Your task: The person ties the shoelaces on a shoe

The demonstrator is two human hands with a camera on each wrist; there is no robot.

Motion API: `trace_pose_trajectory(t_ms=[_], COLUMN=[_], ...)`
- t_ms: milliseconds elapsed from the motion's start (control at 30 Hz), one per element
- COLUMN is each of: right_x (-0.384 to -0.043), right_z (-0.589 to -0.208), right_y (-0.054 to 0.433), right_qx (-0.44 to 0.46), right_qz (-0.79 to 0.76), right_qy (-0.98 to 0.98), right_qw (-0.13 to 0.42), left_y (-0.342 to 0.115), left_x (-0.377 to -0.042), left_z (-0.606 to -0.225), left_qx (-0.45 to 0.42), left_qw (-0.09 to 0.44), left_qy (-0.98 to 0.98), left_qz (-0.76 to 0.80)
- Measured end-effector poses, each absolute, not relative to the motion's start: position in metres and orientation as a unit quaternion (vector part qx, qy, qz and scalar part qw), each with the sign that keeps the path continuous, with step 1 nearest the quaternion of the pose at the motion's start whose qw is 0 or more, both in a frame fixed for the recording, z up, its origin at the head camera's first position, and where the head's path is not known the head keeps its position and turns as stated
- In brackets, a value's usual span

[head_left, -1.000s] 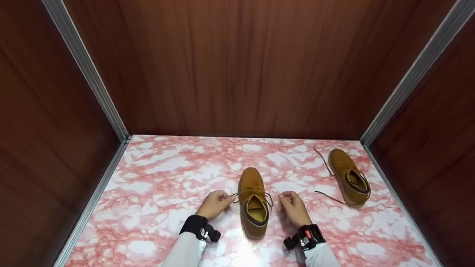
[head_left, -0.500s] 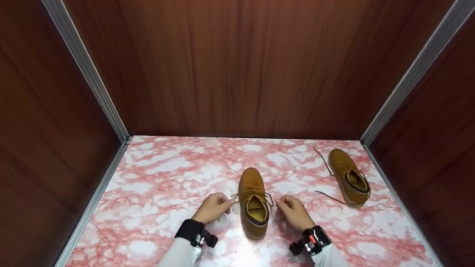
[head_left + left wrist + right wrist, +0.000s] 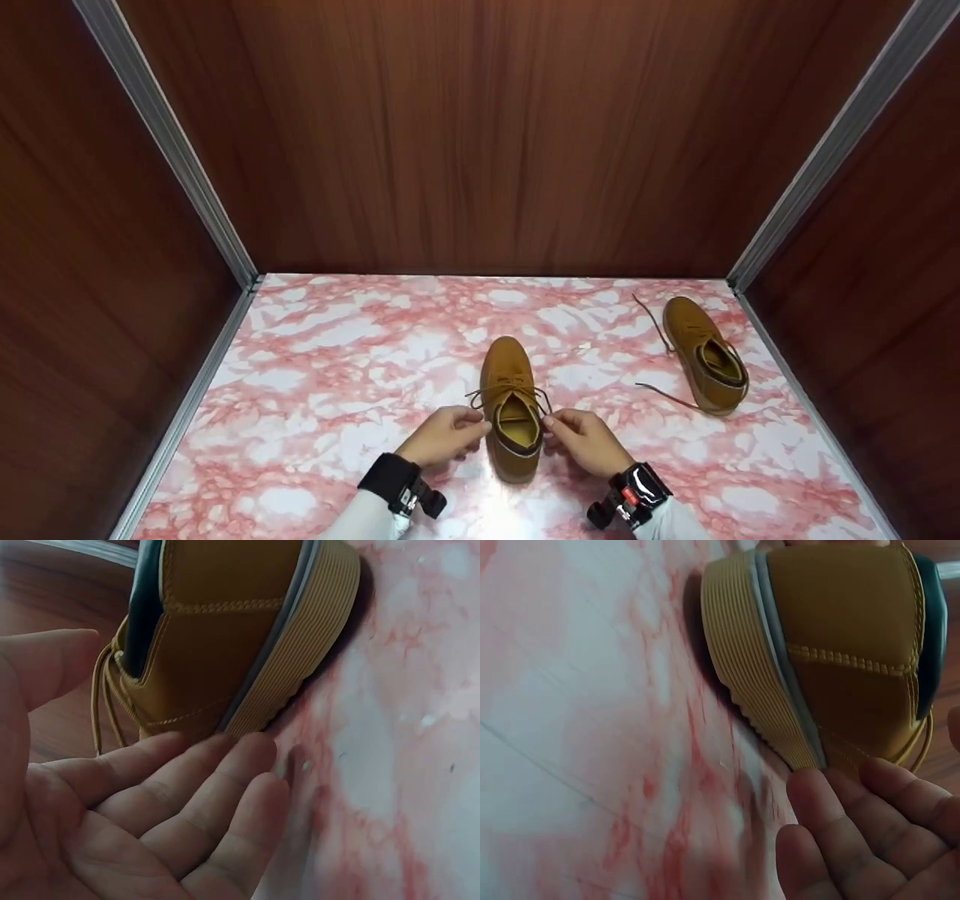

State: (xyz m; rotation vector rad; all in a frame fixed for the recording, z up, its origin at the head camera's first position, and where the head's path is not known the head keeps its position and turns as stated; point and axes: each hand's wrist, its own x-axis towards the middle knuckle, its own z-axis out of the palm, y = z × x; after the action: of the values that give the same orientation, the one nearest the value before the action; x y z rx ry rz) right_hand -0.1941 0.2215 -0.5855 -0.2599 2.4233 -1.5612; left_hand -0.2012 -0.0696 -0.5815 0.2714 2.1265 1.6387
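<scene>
A tan lace-up shoe [image 3: 508, 361] stands upright on the marbled surface, toe pointing away from me. Its brown shoelace [image 3: 514, 388] crosses the front, with loops and ends sticking out on both sides. My left hand [image 3: 441, 436] is at the shoe's left side, by the opening. In the left wrist view its fingers [image 3: 206, 802] lie loosely extended at the ribbed sole and upper, holding nothing. Opposite it, my right hand [image 3: 589, 441] is at the right side. The right wrist view has its loosely bent fingers [image 3: 847, 829] touching or nearly touching the shoe, with nothing gripped.
A second tan shoe [image 3: 705, 352] stands at the right, its loose lace [image 3: 666, 395] trailing left in two strands. Dark wood panels [image 3: 480, 150] with grey metal corner strips [image 3: 180, 157] rise at the back and both sides of the pink-white marbled surface [image 3: 337, 352].
Both hands have moved inward and slightly toward me, from beside the lace loops to the sides of the shoe. The shoes stay where they were.
</scene>
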Motion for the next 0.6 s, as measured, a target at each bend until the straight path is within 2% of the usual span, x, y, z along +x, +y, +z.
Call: trace_pose_trajectory(t_ms=[167,300,433,600], right_x=[-0.191,-0.187,-0.185,-0.189], right_z=[-0.587,-0.588,-0.589,-0.588], right_y=[0.222,0.223,0.22,0.211], right_qx=[-0.137,-0.175,-0.185,-0.19], right_qz=[-0.515,-0.526,-0.547,-0.539], right_qy=[0.835,0.815,0.795,0.802], right_qw=[0.136,0.169,0.186,0.172], left_y=[-0.064,-0.062,-0.061,-0.061], left_x=[-0.197,-0.196,-0.197,-0.2], left_z=[-0.585,-0.589,-0.589,-0.583], left_qx=[0.111,0.119,0.121,0.12], left_qw=[0.249,0.258,0.249,0.234], left_qy=[0.742,0.723,0.725,0.743], left_qz=[0.612,0.63,0.631,0.615])
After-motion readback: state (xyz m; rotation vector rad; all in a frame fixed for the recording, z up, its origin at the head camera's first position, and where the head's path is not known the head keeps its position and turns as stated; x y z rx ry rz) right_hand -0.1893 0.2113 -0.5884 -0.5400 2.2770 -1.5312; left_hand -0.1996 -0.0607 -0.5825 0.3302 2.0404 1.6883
